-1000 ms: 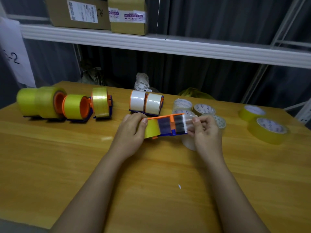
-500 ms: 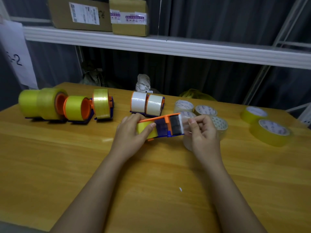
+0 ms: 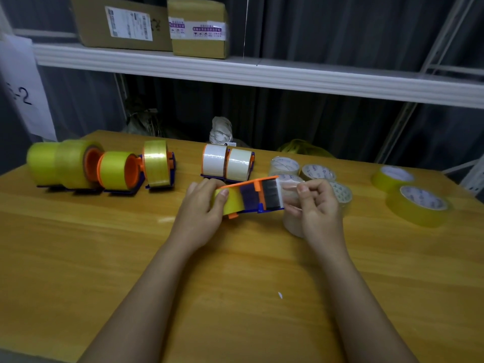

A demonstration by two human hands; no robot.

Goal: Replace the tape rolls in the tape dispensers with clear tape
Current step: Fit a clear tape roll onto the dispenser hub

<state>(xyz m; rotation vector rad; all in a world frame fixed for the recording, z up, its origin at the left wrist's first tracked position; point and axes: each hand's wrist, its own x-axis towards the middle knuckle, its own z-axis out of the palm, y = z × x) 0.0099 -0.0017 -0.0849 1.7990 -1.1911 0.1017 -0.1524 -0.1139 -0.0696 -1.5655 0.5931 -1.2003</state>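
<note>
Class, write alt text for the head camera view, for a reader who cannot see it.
A person's left hand grips an orange-and-blue tape dispenser holding a yellow roll, while the right hand pinches the tape end at its blade. On the wooden table behind stand loaded dispensers and loose tape rolls.
</note>
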